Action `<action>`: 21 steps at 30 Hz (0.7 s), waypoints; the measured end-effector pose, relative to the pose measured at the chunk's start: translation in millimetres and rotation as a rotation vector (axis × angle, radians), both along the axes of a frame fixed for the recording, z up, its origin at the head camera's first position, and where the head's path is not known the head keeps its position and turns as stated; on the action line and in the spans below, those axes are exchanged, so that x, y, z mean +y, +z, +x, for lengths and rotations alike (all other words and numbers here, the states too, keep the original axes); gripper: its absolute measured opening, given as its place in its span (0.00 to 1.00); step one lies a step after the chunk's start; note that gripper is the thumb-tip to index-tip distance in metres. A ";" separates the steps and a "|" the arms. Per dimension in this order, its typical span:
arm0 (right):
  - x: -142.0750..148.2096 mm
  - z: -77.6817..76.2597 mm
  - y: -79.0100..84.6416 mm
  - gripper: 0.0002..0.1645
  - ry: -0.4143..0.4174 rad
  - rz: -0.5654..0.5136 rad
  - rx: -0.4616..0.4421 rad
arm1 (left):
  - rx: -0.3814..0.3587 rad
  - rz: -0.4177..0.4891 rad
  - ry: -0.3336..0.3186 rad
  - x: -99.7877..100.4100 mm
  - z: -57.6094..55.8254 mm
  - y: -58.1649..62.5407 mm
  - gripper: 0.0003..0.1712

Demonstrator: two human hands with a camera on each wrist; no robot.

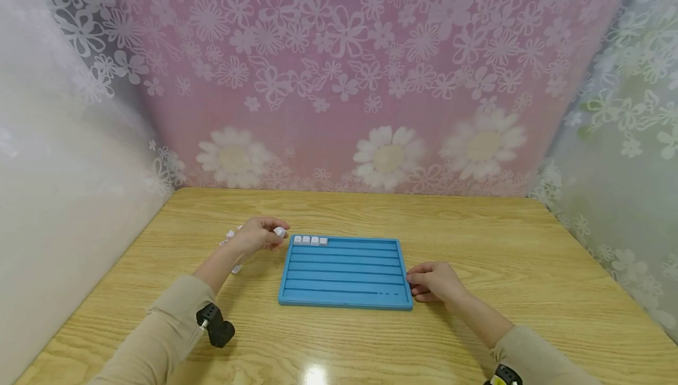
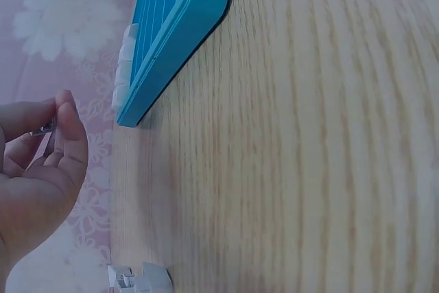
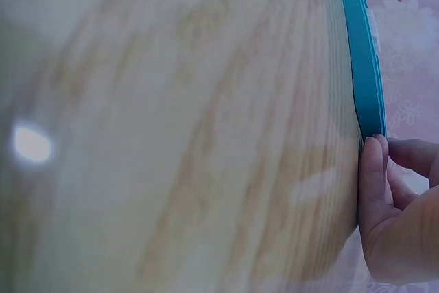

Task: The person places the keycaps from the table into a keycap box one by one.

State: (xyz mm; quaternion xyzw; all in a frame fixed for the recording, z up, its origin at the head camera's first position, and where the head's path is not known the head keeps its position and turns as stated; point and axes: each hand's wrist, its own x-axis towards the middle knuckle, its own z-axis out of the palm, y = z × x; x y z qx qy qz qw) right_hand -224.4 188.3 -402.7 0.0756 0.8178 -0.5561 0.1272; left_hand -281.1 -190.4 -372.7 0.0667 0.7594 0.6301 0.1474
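My left hand [image 1: 256,236] pinches a white keycap [image 1: 279,232] between thumb and fingertips, just off the upper left corner of a blue ridged tray [image 1: 339,276]. In the left wrist view the fingers mostly hide that keycap. Inside the tray, several white keycaps [image 1: 306,241] stand side by side at the left end of the top row. My right hand [image 1: 436,282] holds the tray's right edge low down, thumb and fingers at the rim. The right wrist view shows the fingertips [image 3: 374,145] right at the tray's end.
Loose white keycaps [image 1: 236,269] lie on the wooden table [image 1: 349,344] to the left of the tray, partly behind the left hand and wrist. A pink flowered cloth [image 1: 328,108] hangs behind the table, with pale cloths at both sides.
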 end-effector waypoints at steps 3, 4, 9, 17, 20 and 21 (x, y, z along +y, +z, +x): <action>-0.1 0.1 -0.5 0.13 -0.003 0.002 0.001 | -0.009 0.005 0.008 -0.3 -0.5 -2.0 0.24; -0.1 0.1 -0.6 0.13 -0.004 0.003 0.001 | -0.013 0.010 0.014 -0.2 -0.8 -2.3 0.23; -0.3 0.2 -0.7 0.13 -0.008 0.006 0.000 | -0.050 0.051 0.014 1.2 -1.1 -1.3 0.23; -0.9 1.2 -0.7 0.13 -0.016 0.003 -0.005 | -0.096 0.098 0.014 2.4 -0.5 -0.4 0.28; -1.2 1.3 -0.3 0.13 -0.018 0.005 -0.003 | -0.085 0.101 -0.001 1.8 -0.7 -0.5 0.28; -1.3 1.3 -0.2 0.13 -0.017 0.005 -0.003 | -0.080 0.101 -0.005 1.9 -0.6 -0.5 0.28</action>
